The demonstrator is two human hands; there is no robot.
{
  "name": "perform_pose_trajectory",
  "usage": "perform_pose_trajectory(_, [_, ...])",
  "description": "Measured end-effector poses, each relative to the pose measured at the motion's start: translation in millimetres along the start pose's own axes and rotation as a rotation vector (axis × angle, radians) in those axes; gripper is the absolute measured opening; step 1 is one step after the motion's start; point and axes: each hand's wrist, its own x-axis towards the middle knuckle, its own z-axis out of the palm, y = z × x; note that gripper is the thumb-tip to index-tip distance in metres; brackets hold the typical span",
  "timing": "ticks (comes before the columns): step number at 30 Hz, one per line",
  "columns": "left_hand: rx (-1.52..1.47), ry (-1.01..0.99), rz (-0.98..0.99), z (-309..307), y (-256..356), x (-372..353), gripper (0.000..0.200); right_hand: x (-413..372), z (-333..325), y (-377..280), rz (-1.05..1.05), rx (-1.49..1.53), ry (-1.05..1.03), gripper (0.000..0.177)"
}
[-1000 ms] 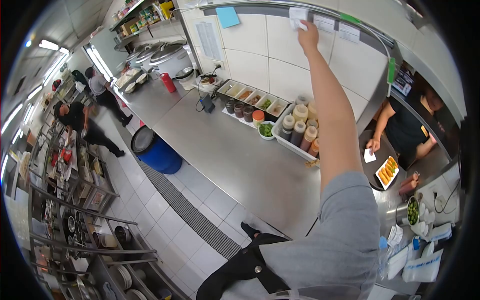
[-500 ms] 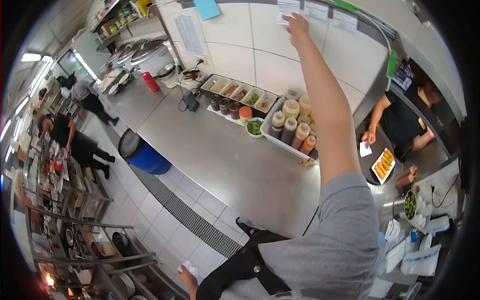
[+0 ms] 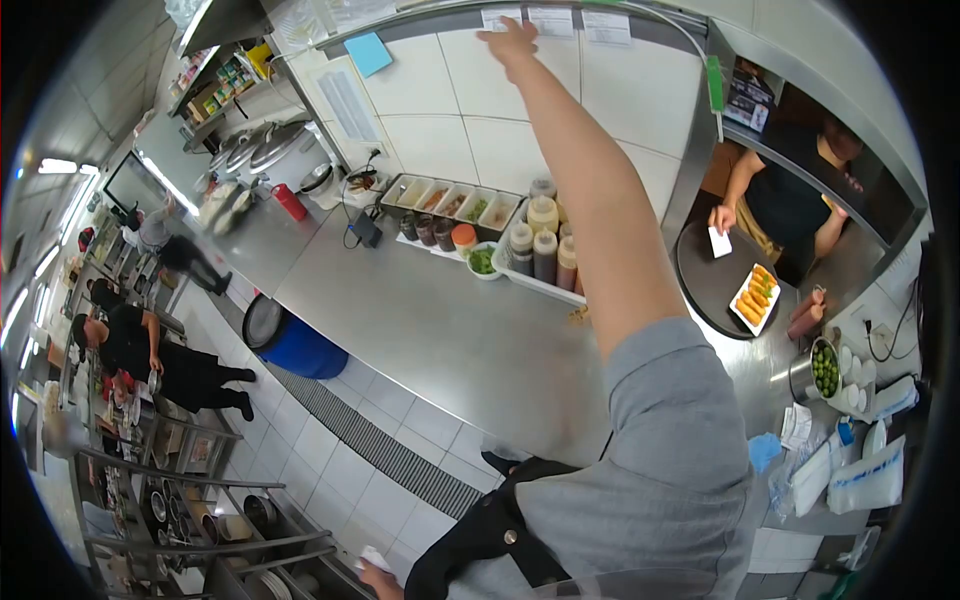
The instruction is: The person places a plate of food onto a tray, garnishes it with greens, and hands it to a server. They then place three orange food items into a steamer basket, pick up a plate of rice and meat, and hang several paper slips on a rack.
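Observation:
My right hand (image 3: 512,42) is raised high on the tiled wall, fingers spread, right at the lower edge of a printed slip (image 3: 497,17). Two more slips, a middle one (image 3: 551,21) and a right one (image 3: 607,28), hang beside it from the rail. Low at the bottom left, my left hand (image 3: 380,581) is closed on a crumpled piece of white paper (image 3: 372,556); most of that hand is cut off by the frame edge.
Below my arm runs a steel counter (image 3: 430,340) with sauce bottles (image 3: 543,250), topping containers (image 3: 455,203) and a herb bowl (image 3: 487,261). A blue barrel (image 3: 300,340) stands beside it. Through the hatch, a person (image 3: 790,200) holds white paper near a plate of rolls (image 3: 754,299).
The view has shifted, so the wall slips and counter sit further left. My right hand stays by the first slip, its fingers now more spread. My left hand still holds the white paper.

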Motion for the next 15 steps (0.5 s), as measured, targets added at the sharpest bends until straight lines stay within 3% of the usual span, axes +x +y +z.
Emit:
perform_pose_trajectory(2, [0.074, -0.116, 0.112, -9, 63, 39, 0.045, -41, 23, -17, -0.025, -0.199, -0.019, 0.084])
perform_pose_trajectory(3, [0.088, -0.109, 0.274, -10, 99, 73, 0.048, -59, 42, -19, -0.061, -0.286, -0.064, 0.086])
perform_pose_trajectory(4, [0.267, -0.07, 0.349, -13, 149, 101, 0.051, -72, 78, -7, -0.202, -0.366, -0.082, 0.084])
perform_pose_trajectory(5, [0.496, -0.051, 0.628, -18, 204, 118, 0.055, -143, 67, -53, -0.164, -0.241, -0.257, 0.084])
perform_pose_trajectory(6, [0.474, 0.115, 0.614, -10, 259, 109, 0.054, -172, 88, -51, -0.232, -0.167, -0.454, 0.083])
perform_pose_trajectory(7, [0.263, 0.044, 0.674, -6, 303, 101, 0.056, -217, 107, -59, -0.325, -0.375, -0.483, 0.085])
perform_pose_trajectory(9, [-0.065, 0.001, 0.595, 16, 367, 50, 0.057, -313, 91, -68, -0.497, -0.206, -0.845, 0.08])
perform_pose_trajectory(10, [-0.075, -0.033, 0.601, 32, 372, 33, 0.059, -361, 77, -73, -0.584, -0.116, -1.007, 0.077])
perform_pose_trajectory(11, [-0.087, -0.068, 0.609, 45, 375, 15, 0.06, -407, 50, -82, -0.79, -0.173, -1.027, 0.072])
perform_pose_trajectory(12, [-0.097, -0.103, 0.618, 57, 374, -3, 0.061, -450, 26, -89, -0.8, -0.212, -1.143, 0.068])
perform_pose_trajectory(13, [0.091, -0.071, 0.683, 72, 360, -17, 0.058, -488, 2, -82, -0.718, -0.046, -1.247, 0.068])
perform_pose_trajectory(14, [-0.004, -0.211, 0.559, 97, 332, -17, 0.054, -526, -5, -57, -0.725, 0.041, -1.286, 0.072])
perform_pose_trajectory(15, [0.156, -0.249, 0.549, 117, 311, -58, 0.047, -558, -25, -44, -0.674, 0.009, -1.353, 0.079])
